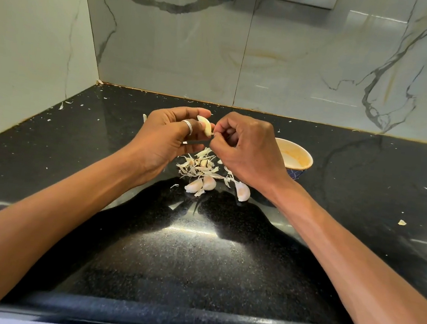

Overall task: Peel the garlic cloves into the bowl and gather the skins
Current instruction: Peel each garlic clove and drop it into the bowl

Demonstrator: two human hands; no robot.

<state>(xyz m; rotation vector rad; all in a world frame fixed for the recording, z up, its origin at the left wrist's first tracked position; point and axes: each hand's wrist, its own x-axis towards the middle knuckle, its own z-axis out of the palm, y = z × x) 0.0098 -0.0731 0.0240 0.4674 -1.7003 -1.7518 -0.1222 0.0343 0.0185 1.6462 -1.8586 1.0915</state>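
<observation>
My left hand [169, 132], with a ring on one finger, pinches a pale garlic cloves piece [205, 126] above the black counter. My right hand [238, 146] is curled beside it, its fingertips pinching at the clove's lower tip, where a bit of skin shows. Below the hands lies a heap of papery skins [200, 164]. Three unpeeled cloves [205, 183] rest at the near edge of the heap, one of them [242, 191] under my right wrist. A small bowl [297, 158] with a blue outside stands right of my right hand, partly hidden by it.
Marble walls close the counter [195, 254] at the back and left. Small skin flecks are scattered over the counter, with one larger scrap [401, 222] at the right. The counter's front edge runs along the bottom.
</observation>
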